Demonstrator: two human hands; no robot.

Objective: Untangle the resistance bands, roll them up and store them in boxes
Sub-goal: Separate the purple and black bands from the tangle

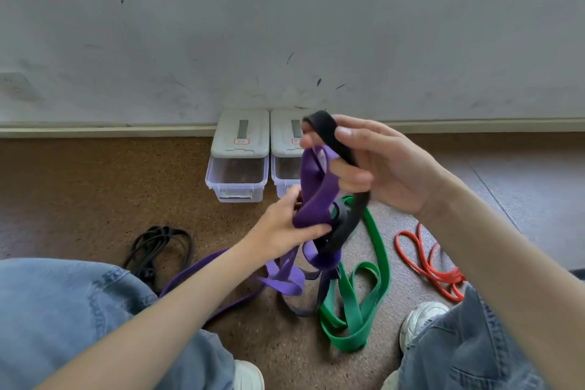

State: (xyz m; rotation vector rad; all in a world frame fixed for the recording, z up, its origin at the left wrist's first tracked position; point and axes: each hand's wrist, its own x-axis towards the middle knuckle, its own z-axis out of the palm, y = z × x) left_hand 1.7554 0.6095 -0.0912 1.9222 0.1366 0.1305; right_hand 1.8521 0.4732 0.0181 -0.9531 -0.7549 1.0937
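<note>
— What's in the hands?
— Right hand (376, 165) grips the black band (335, 139); left hand (285, 225) pinches the purple band (316, 193), both tangled above the floor.
— The boxes?
— Two boxes (239, 155), lidded, far by the wall. Green band (354, 310) lies near.

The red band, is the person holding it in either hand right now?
No, the red band lies on the floor apart from both hands; the left hand grips the purple band and the right hand the black band.

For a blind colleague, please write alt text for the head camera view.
A crouching person's right hand holds a black band while the left hand grips a purple band tangled with it. Green and red bands lie on the floor; two lidded boxes stand by the wall.
</note>
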